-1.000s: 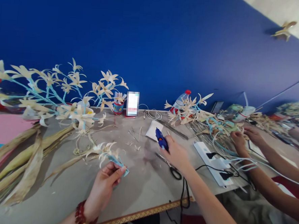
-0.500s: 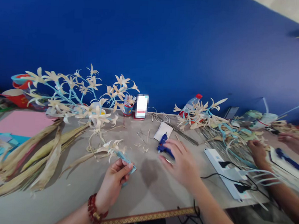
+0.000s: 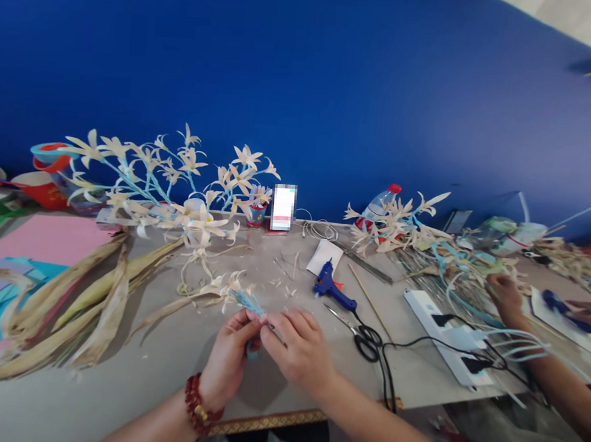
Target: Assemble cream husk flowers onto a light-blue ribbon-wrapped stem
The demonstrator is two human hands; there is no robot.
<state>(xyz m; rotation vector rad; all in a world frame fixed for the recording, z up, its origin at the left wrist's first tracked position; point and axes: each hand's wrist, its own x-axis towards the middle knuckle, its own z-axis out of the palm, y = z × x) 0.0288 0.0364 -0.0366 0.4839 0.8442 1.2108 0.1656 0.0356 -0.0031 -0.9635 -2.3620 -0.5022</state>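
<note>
My left hand [image 3: 227, 357], with a red bead bracelet at the wrist, grips the light-blue wrapped stem [image 3: 248, 302] of a handmade flower. Pale petals [image 3: 221, 284] spread from the stem's far end, over the table. Pressed close beside it, my right hand [image 3: 300, 351] pinches the near end of the same stem; the fingertips hide the exact spot. To the right of my hands lie black-handled scissors [image 3: 367, 342], blades pointing up and left. A blue glue gun [image 3: 334, 291] rests beyond them, its nozzle at a white pad [image 3: 325, 256].
Dried husks [image 3: 95, 302] and coloured paper [image 3: 49, 239] lie left. Finished flower branches [image 3: 142, 185] stand behind. A lit phone [image 3: 283, 208] leans at the wall. On the right are a thin stick [image 3: 370, 302], a power strip [image 3: 443, 337] with cables, and another person's hand [image 3: 506, 297].
My right hand has moved left and nearer, from over the table by the glue gun to the stem in my left hand. The scissors and glue gun handle now show fully.
</note>
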